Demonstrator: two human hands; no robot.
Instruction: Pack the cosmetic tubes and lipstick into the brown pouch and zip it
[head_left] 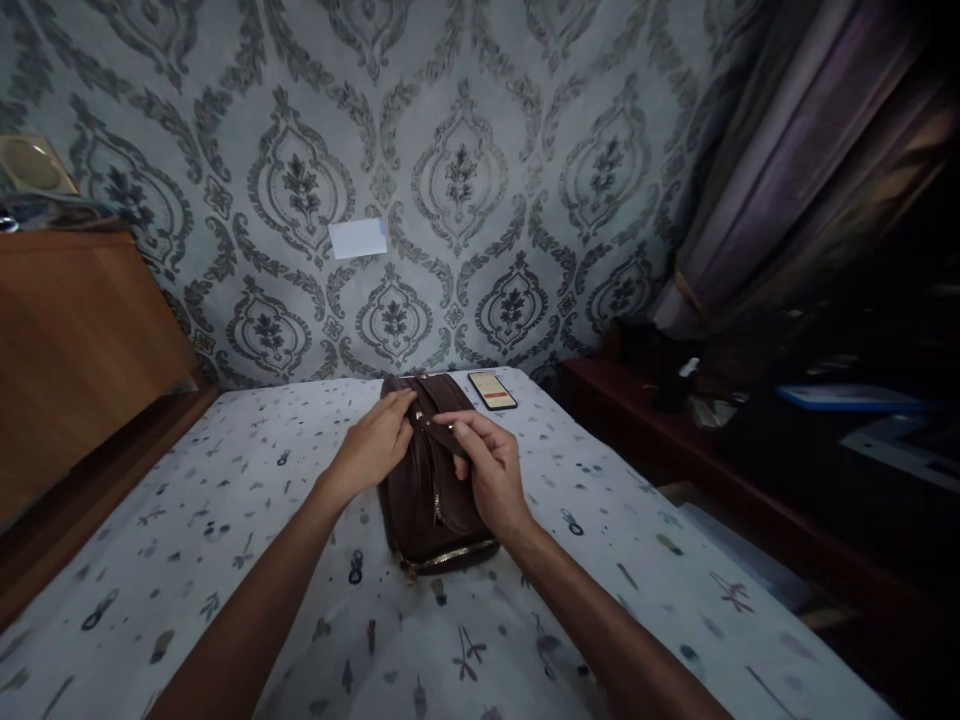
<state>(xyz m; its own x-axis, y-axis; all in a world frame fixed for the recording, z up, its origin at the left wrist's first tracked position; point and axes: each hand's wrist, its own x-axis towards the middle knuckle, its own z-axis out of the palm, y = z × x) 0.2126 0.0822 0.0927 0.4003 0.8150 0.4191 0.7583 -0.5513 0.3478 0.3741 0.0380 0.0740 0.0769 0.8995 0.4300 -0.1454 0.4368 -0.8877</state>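
A dark brown bag (405, 505) with gold-coloured zips lies on the patterned white sheet. My left hand (377, 437) rests along its left side, with outstretched fingers laid on the brown surface near the top. Between the thumb and fingers of my right hand (491, 465) is a brown strap (444, 436) of the bag. Part of the strap is covered by those fingers. Below the hands, a zip (436, 495) runs down the front of the bag, and another zip (450, 553) curves along its near edge.
Just beyond the bag, to the right, a phone (493, 391) with a lit screen lies on the sheet (315, 590). Patterned wallpaper (457, 180) rises behind. Wooden furniture (82, 350) stands at the left, and a curtain (772, 170) hangs at the right above a dark, cluttered area.
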